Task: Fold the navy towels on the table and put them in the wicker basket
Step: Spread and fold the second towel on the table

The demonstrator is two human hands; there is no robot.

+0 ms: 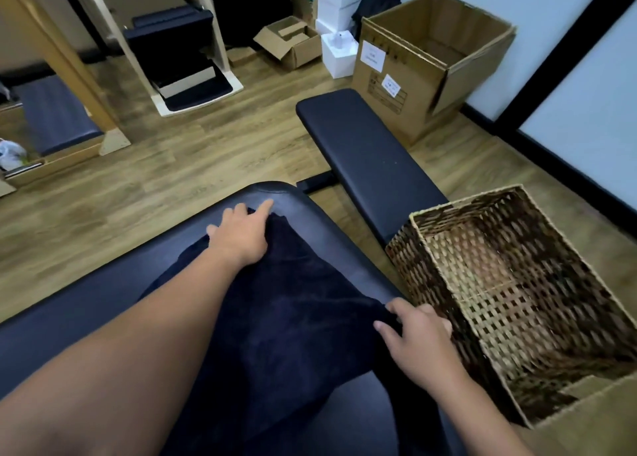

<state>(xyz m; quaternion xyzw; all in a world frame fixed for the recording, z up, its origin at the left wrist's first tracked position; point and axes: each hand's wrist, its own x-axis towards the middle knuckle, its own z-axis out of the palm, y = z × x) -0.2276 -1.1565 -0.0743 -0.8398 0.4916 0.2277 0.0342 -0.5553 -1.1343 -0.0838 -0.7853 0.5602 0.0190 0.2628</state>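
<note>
A navy towel [286, 304] lies spread and rumpled on the black padded table [86, 304]. My left hand [241, 231] rests on its far corner near the table's rounded end, index finger stretched out onto the black surface. My right hand [417, 338] pinches the towel's right edge at the table's side, thumb and fingers curled on the cloth. The wicker basket [444, 276] stands on the floor just right of the table, tilted in view, with nothing visible inside.
A black padded bench [365, 149] runs away behind the basket. A large open cardboard box [396, 76] stands beyond it by the wall. Smaller boxes, white boxes and wooden equipment sit on the wood floor at the back and left.
</note>
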